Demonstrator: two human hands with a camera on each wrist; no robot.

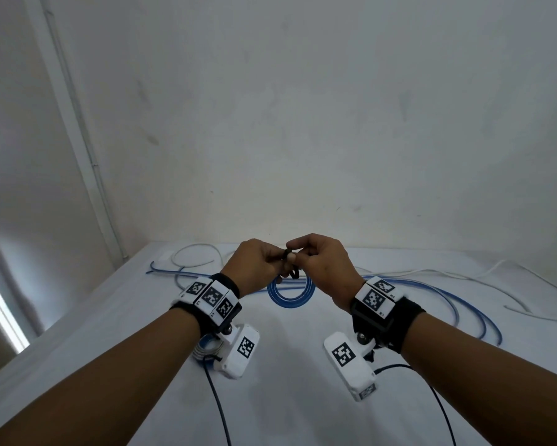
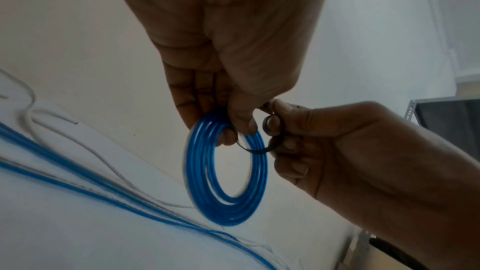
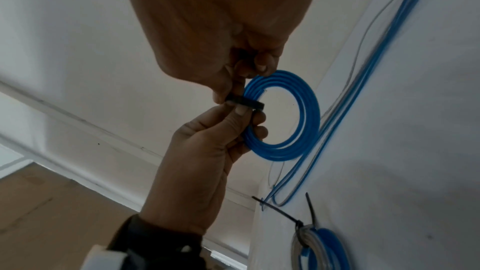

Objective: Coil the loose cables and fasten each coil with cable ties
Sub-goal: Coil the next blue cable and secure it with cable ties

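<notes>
Above the table [image 1: 303, 365], both my hands are up and close together, working one small blue coil [image 2: 228, 171]. My left hand [image 1: 254, 262] pinches the coil at its top, fingers curled round the turns. My right hand [image 1: 319, 262] pinches the black tie [image 2: 257, 149], which loops around the coil's strands, right beside my left fingertips [image 2: 244, 122].

I'd say I'm mid-fastening here, tie wrapped but not cinched tight; whether its tail is through the head I can't tell, my fingers hide it.

Risks from here: if my left pinch eases, those springy turns could fan open and spill out of the loop. If I pull the tie crooked, it may catch only some strands, leaving one turn loose. The tie itself is slick and thin, so it could slip from my right fingers.

One tied coil [image 3: 319, 249] already lies on the table; long blue cables [image 1: 447, 294] and white cables [image 1: 431, 272] are sprawled behind, uncoiled.
</notes>
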